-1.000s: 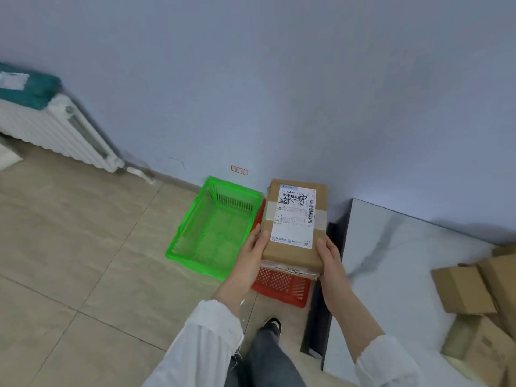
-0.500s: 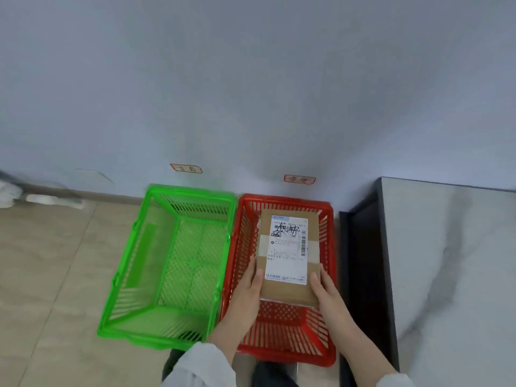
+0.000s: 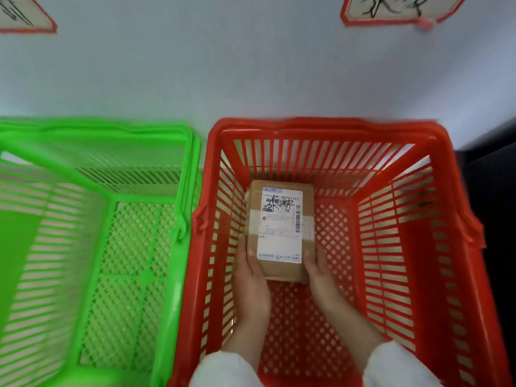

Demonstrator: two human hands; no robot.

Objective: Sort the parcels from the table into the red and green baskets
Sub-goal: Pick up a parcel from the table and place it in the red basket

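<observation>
A brown cardboard parcel [image 3: 279,230] with a white shipping label lies low inside the red basket [image 3: 329,129], near its back left corner and close to the mesh floor. My left hand [image 3: 251,277] grips the parcel's near left edge, thumb on top. On the near right edge, my right hand [image 3: 321,272] holds it the same way. Both forearms in white sleeves reach down into the red basket. The green basket [image 3: 111,135] stands directly to the left, with nothing in it.
Both baskets sit against a pale wall. Two red-bordered paper signs hang above them, one [image 3: 22,15] over the green basket and another [image 3: 391,9] over the red. A dark table edge [image 3: 491,169] borders the red basket on the right.
I have leaned in close over the baskets. The parcel, held above the red basket before, has gone down inside it with both hands still holding it.
</observation>
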